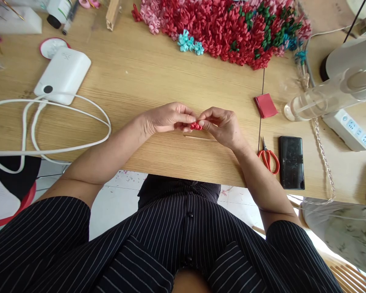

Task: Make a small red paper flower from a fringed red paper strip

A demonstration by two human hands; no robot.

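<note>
Between my fingertips is a small red looped flower (196, 126), held just above the wooden table near its front edge. My left hand (174, 117) pinches it from the left, thumb and forefinger closed on its upper edge. From the other side my right hand (221, 124) also pinches it, thumb against the loops. A thin wooden stick (200, 138) lies on the table just below my hands. Red-handled scissors (268, 158) rest to the right of my right forearm, points away from me. Farther up is a folded stack of red material (266, 106).
A large heap of red, pink, green and blue looped flowers (213, 28) covers the back. At left, a white power bank (64, 75) trails a looped white cable (110, 122). A black phone (292, 162), a clear bottle (320, 97) and a power strip (349, 129) occupy the right.
</note>
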